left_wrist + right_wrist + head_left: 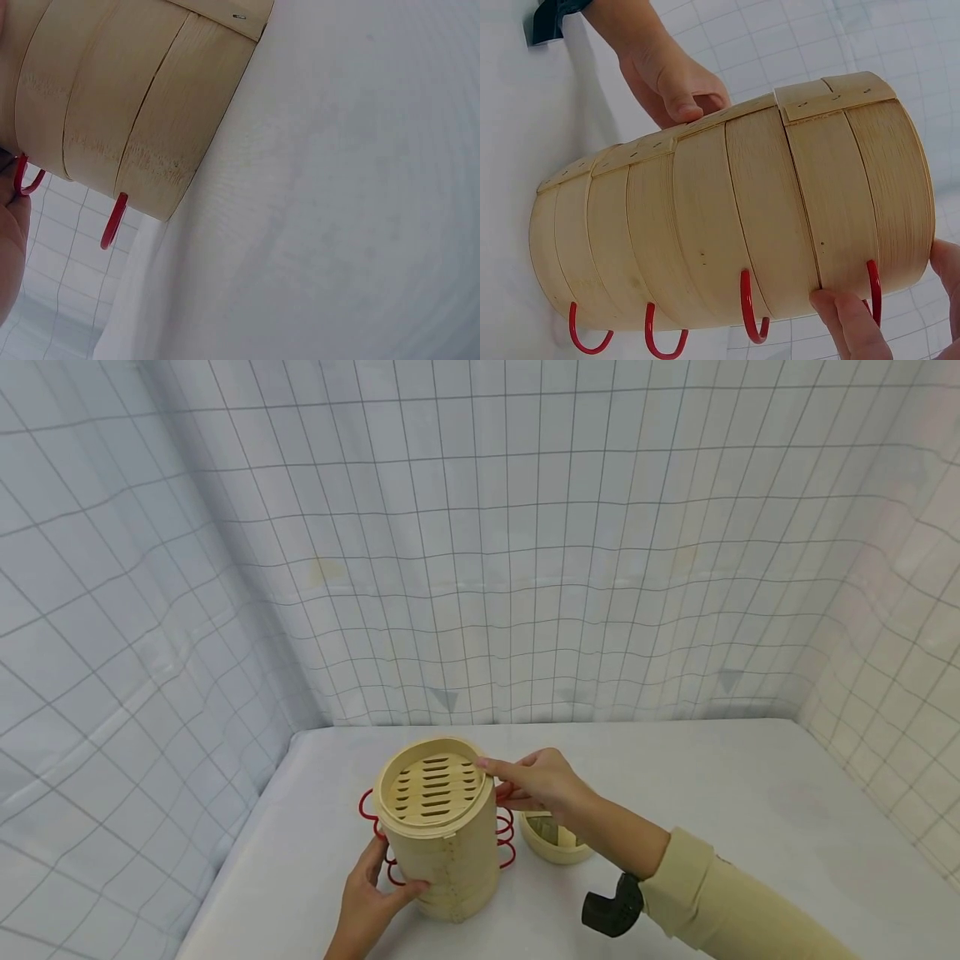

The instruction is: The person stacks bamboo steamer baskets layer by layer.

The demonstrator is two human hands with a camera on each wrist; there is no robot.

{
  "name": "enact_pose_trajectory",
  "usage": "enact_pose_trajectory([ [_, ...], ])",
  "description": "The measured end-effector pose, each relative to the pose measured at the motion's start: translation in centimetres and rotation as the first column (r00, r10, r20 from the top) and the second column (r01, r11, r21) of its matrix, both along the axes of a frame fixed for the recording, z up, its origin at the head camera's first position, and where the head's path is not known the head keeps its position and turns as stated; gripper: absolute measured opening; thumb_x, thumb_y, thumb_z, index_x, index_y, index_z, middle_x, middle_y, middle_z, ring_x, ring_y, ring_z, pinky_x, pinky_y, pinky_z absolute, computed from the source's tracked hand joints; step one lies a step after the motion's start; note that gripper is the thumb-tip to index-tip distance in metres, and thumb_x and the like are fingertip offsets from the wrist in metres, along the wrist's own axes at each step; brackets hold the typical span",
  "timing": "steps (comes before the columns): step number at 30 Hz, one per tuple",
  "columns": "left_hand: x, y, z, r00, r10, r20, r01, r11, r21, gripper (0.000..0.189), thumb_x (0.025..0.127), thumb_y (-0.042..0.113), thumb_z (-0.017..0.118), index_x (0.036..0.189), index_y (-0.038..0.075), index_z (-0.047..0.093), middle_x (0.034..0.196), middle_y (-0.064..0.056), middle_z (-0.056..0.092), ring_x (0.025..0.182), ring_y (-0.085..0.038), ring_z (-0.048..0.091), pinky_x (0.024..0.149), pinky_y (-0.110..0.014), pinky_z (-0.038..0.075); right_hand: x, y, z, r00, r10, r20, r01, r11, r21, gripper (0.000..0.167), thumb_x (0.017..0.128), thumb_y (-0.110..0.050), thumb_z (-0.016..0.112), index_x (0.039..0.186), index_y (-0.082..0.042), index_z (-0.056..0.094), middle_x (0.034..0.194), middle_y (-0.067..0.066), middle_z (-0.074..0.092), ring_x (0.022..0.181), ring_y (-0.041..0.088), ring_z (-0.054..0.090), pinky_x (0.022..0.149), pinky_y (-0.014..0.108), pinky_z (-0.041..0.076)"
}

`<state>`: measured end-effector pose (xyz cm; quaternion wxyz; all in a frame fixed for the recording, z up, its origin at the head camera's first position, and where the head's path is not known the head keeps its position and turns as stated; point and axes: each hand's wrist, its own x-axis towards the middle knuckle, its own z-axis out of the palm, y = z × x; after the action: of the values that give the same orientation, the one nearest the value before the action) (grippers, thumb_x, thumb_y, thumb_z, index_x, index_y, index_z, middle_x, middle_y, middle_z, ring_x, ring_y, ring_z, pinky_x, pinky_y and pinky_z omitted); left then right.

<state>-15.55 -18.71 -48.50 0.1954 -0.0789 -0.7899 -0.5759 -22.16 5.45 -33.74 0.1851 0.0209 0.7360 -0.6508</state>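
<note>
A tall stack of bamboo steamer baskets [453, 872] with red loop handles stands on the white table, its slatted top basket [437, 787] facing up. Around the stack's lower left side my left hand [367, 889] curls, the thumb lying on the front wall. My right hand [547, 787] pinches the top basket at its right rim, thumb above and fingers below near a red handle. In the right wrist view, the right fingertips [844, 315] touch the wall beside a handle [875, 289]. Most of the left hand is cut off in the left wrist view.
Behind my right forearm, a separate shallow bamboo basket [558, 853] sits on the table [712, 793], with something dark green and a pale strip inside, partly hidden. White grid-patterned curtains [555, 568] enclose the back and sides. A black wrist device [613, 910] hangs below the right cuff.
</note>
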Motion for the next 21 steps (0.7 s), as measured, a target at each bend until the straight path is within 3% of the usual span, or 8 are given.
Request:
enact_pose_trajectory([
  [14, -0.07, -0.09, -0.1, 0.999, 0.003, 0.037, -0.002, 1.0, -0.006, 0.087, 0.064, 0.007, 0.083, 0.137, -0.001, 0.038, 0.137, -0.014, 0.041, 0.119, 0.008, 0.033, 0.094, -0.006, 0.027, 0.24, 0.06, -0.02, 1.0, 0.004, -0.003, -0.004, 1.0, -0.019, 0.05, 0.071, -0.041, 0.077, 0.083, 0.006, 0.065, 0.073, 0.011, 0.067, 0.07, 0.021, 0.066, 0.073, 0.036, 0.054],
  [21, -0.02, -0.06, -0.14, 1.0, -0.002, 0.024, 0.002, 1.0, -0.004, 0.086, 0.064, 0.007, 0.083, 0.137, -0.002, 0.038, 0.137, -0.015, 0.041, 0.12, 0.008, 0.033, 0.094, -0.006, 0.027, 0.36, 0.07, -0.25, 1.0, 0.005, -0.017, -0.005, 1.0, -0.024, 0.051, 0.072, -0.042, 0.076, 0.085, 0.006, 0.065, 0.074, 0.012, 0.067, 0.07, 0.02, 0.066, 0.07, 0.034, 0.055],
])
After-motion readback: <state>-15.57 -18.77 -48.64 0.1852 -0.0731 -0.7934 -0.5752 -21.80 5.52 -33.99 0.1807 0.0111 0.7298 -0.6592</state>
